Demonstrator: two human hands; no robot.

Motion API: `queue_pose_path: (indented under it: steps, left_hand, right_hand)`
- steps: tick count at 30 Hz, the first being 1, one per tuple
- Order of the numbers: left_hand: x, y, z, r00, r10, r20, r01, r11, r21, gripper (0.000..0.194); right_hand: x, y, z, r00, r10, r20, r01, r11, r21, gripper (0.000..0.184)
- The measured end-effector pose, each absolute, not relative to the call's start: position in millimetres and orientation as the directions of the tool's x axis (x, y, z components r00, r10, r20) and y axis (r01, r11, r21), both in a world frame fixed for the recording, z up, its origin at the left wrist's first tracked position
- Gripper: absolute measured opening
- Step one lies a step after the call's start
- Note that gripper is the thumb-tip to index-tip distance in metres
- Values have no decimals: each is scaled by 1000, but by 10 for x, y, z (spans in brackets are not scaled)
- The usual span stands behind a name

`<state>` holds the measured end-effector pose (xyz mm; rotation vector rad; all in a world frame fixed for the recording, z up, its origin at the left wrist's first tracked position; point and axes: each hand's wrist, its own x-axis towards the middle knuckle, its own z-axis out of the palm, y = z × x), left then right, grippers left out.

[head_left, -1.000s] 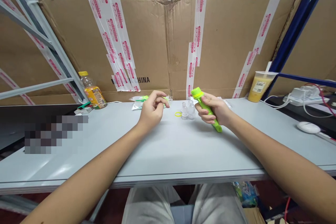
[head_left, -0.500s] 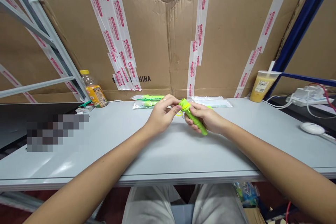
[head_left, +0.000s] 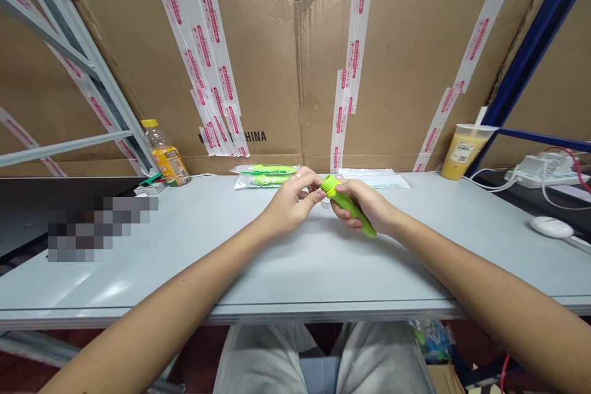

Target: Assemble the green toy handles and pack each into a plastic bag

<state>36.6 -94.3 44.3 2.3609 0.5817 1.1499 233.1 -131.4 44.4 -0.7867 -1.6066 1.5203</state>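
Observation:
My right hand (head_left: 364, 206) grips a lime-green plastic tube bottle (head_left: 351, 210) with a ribbed cap (head_left: 329, 184), which points up and to the left. My left hand (head_left: 293, 202) is beside the cap, its thumb and fingertips almost at it. I cannot tell whether those fingers hold anything small. Behind the hands lie a plastic bag of green items (head_left: 264, 176) and a flatter clear bag (head_left: 373, 181). A small clear plastic bottle (head_left: 327, 203) barely shows below the cap, mostly hidden.
The hands are over a pale grey table (head_left: 184, 271). At its back stand a plastic drink bottle (head_left: 166, 157) and a yellow-filled cup (head_left: 462, 152). A taped cardboard sheet (head_left: 286, 74) rises behind it. On the right are a white mouse (head_left: 551, 227) and a power strip (head_left: 538, 171).
My hands have come together, with the left moving right towards the cap. The green bottle has tilted and shifted left. The clear bottles and yellow ring seen earlier are now hidden.

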Motion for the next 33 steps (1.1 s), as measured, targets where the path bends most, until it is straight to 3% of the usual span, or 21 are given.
queue_pose_path:
  steps: [8,16,18,24,33]
  left_hand:
    - [369,-964,464,641,517,567,187,-822,538,27]
    - [373,-961,469,689,510,516,102,-772,627,30]
    - [383,-966,467,672,522,525,88,-760,644,31]
    - [394,-956,466,510,634,581,92,-712,696,43]
    - [394,-959,464,590,618,520,29,-660,751,32]
  right_hand:
    - [2386,-1263,400,-665,746,-31,-93,-123,-988,28]
    - [2395,-1252,441,-716,690,-104,-124,-273,-954,36]
    - [2382,-1253,436,-710,695,-113,-108,-266,-958,38]
    - [2294,-1320,425,-585,811,18,-77,-33,-996,38]
    - [2351,-1295,429,-677,732,-76,-151,-238,-959,43]
